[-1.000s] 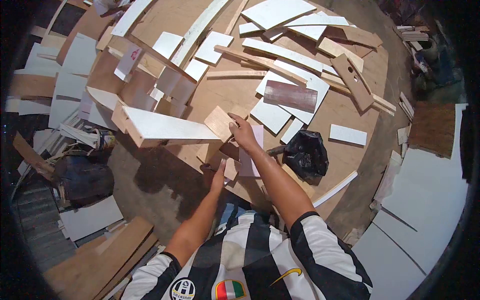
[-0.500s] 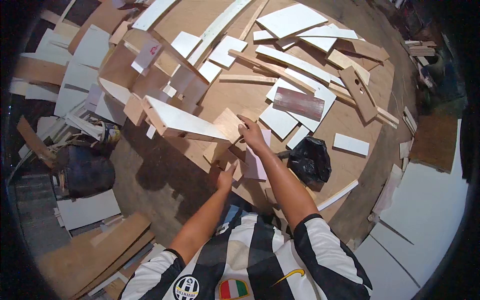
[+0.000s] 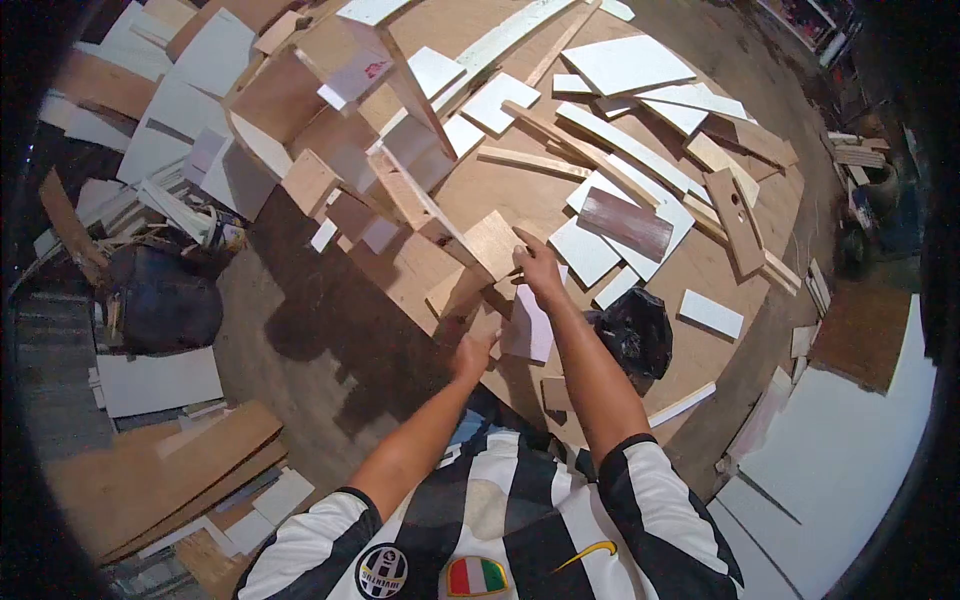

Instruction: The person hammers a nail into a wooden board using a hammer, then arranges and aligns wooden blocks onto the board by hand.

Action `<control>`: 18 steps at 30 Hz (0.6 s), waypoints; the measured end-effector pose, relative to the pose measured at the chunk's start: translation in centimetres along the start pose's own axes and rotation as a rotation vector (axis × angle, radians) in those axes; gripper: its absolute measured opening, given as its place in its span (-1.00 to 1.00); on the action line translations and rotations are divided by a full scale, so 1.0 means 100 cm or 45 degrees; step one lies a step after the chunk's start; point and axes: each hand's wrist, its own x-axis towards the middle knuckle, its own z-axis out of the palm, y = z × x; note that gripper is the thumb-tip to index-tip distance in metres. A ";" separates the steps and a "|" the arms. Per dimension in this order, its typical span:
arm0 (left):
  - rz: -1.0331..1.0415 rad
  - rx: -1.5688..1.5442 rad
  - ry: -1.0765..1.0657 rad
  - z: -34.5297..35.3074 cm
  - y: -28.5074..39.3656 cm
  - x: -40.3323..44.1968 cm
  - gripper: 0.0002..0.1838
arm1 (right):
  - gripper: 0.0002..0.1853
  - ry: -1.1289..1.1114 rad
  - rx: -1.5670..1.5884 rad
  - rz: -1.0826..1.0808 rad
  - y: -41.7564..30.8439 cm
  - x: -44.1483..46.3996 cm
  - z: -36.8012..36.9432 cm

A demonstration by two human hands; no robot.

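Observation:
A wooden assembly with a pale square end (image 3: pixel 495 243) stands on the brown work table (image 3: pixel 455 205). The fingers of my right hand (image 3: pixel 538 268) are wrapped round the right edge of that end. Lower down, my left hand (image 3: pixel 475 352) is closed at the near lower part of the same assembly; its fingertips are partly hidden. A long narrow board (image 3: pixel 425 205) runs from the square end toward the upper left. Beside my right wrist lies a pale pink panel (image 3: pixel 530 325). The black plastic bag (image 3: pixel 637 335) sits right of my right forearm.
White offcuts (image 3: pixel 628 66) and wooden strips (image 3: pixel 535 162) cover the table's far side, with a dark red-brown piece (image 3: pixel 626 223) among them. An open wooden box frame (image 3: pixel 290 95) stands at upper left. Large white sheets (image 3: pixel 840 440) lie at right, a dark container (image 3: pixel 160 300) at left.
The narrow board has turned, showing its wooden edge instead of its white face. Both hands stay at the assembly and appear further right, as the whole view has shifted.

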 end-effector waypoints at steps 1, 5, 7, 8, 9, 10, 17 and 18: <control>0.007 0.034 -0.003 0.003 -0.004 0.002 -0.09 | -0.50 -0.011 -0.007 -0.003 -0.001 0.000 0.000; -0.103 -0.193 -0.023 0.025 -0.037 0.026 -0.13 | -0.50 0.013 -0.015 -0.002 -0.004 -0.003 0.000; -0.202 -0.258 -0.130 0.042 -0.060 0.048 -0.16 | -0.50 0.006 -0.051 0.000 -0.004 -0.003 -0.001; -0.084 -0.829 -0.184 0.078 -0.097 0.082 -0.25 | -0.50 0.006 -0.053 0.001 -0.004 -0.004 -0.001; -0.019 -1.111 -0.200 0.078 -0.102 0.087 -0.29 | -0.50 0.001 -0.037 0.011 -0.004 -0.003 -0.001; 0.043 -1.395 -0.234 0.079 -0.107 0.091 -0.33 | -0.50 -0.003 -0.021 0.021 -0.003 -0.002 -0.001; 0.240 -1.283 0.274 -0.027 -0.026 0.035 -0.49 | -0.50 0.013 -0.022 0.021 -0.002 -0.002 0.000; 0.293 -1.657 -0.023 -0.034 -0.038 0.051 -0.51 | -0.50 0.012 -0.018 0.016 -0.002 -0.002 0.000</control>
